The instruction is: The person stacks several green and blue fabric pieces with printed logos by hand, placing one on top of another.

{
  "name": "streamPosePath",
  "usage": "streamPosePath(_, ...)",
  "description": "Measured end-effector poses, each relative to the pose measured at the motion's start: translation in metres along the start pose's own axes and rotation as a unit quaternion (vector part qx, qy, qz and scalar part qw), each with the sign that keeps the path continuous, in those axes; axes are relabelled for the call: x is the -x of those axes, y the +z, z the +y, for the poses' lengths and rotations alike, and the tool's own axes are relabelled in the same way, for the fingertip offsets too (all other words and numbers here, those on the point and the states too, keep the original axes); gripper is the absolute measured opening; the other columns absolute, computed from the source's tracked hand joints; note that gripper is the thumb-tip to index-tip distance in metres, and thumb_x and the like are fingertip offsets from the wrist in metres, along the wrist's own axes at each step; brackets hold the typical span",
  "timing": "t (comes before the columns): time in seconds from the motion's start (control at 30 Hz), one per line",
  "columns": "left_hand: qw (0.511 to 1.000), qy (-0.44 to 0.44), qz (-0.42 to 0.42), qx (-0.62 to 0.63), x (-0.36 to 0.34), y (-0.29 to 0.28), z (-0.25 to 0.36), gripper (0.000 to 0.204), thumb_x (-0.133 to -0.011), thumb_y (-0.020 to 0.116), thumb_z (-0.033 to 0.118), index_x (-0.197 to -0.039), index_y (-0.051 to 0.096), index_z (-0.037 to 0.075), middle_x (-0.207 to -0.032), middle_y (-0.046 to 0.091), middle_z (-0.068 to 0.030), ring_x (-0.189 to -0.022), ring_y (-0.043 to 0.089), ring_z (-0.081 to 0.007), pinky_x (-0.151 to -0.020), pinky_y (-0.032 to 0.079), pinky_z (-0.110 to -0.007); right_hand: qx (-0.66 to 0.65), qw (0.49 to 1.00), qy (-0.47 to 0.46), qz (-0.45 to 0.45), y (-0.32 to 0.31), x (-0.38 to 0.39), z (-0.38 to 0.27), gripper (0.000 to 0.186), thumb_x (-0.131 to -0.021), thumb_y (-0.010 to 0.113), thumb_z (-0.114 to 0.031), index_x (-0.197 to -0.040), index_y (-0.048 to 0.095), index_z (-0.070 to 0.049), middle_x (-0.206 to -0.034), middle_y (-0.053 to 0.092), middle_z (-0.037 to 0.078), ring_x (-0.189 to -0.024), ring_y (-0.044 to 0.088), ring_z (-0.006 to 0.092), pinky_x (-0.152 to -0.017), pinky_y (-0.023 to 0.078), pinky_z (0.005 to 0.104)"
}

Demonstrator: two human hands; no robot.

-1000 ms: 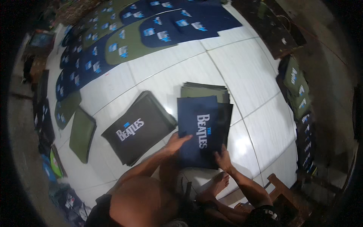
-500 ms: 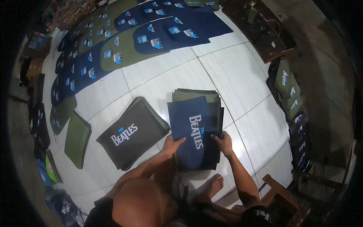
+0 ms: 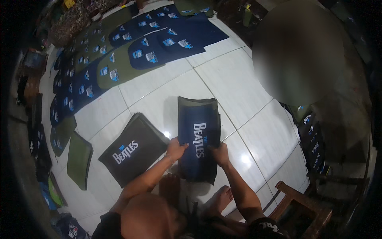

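Observation:
A stack of flat rectangular fabric pieces (image 3: 197, 113) is gripped between my two hands, with a dark blue printed piece on top and olive and dark edges beneath. My left hand (image 3: 177, 149) closes on its left side, thumb on the top piece. On the opposite side, my right hand (image 3: 219, 154) grips the edge, its thumb also on top. The stack bows between the hands, its far end curving up. Left of it lies another stack of dark pieces (image 3: 133, 153) with pale and blue lettering. An olive stack (image 3: 78, 161) sits farther left.
Rows of blue and olive printed fabric panels (image 3: 149, 49) cover the far floor. White floor tiles (image 3: 234, 97) surround the stacks. More dark printed pieces (image 3: 312, 137) are at right, near a brown wooden stool (image 3: 296, 199). A large blurred patch (image 3: 298, 51) hides the upper right.
The held stack now looks narrower, bowed and more evenly lined up at its edges; before, its sheets were staggered. The view has shifted, and a blurred patch has appeared at upper right.

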State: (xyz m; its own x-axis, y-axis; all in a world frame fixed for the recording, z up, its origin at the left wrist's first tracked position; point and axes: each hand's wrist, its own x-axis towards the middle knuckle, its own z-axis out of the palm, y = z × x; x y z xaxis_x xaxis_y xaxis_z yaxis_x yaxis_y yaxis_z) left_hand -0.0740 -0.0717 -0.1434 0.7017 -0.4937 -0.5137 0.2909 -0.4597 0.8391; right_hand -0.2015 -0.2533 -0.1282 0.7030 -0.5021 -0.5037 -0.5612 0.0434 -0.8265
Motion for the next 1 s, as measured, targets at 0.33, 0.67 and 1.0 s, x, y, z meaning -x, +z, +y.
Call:
streamPosePath(0.33, 0.968, 0.210, 0.132, 0.040, 0.037, -0.020, 0.161, 0.027, -0.084, 0.071, 0.014, -0.100, 0.063, -0.007, -0.087, 0.070, -0.0105, -0.076, 0.063, -0.0145, -0.071, 0.050, -0.029, -0.141, 0.922, -0.308, 0.188, -0.011, 0.016, -0.123, 0.035, -0.088, 0.064, -0.006, -0.119, 0.053, 0.004, -0.094, 0.068, 0.013, -0.086, 0.062, 0.0159, -0.080, 0.049, 0.0300)
streamPosePath(0.67, 0.943, 0.257, 0.184, 0.102, 0.028, -0.025, 0.183, 0.028, -0.080, 0.076, 0.009, -0.100, 0.063, -0.006, -0.091, 0.069, -0.0084, -0.077, 0.062, -0.0124, -0.074, 0.051, -0.029, 0.000, 0.892, -0.390, 0.228, -0.025, -0.004, -0.126, 0.029, -0.085, 0.066, -0.006, -0.112, 0.060, 0.002, -0.087, 0.069, 0.014, -0.073, 0.065, 0.0172, -0.068, 0.049, 0.0275)
streamPosePath(1.0, 0.888, 0.426, 0.172, -0.015, 0.048, -0.044, 0.221, 0.044, -0.074, 0.071, -0.006, -0.116, 0.059, -0.002, -0.107, 0.066, -0.0129, -0.102, 0.063, -0.0196, -0.089, 0.049, -0.028, -0.022, 0.843, -0.492, 0.218, -0.042, 0.031, -0.155, 0.049, -0.079, 0.072, -0.001, -0.123, 0.050, 0.001, -0.109, 0.066, 0.017, -0.098, 0.067, 0.0229, -0.084, 0.052, 0.0294)
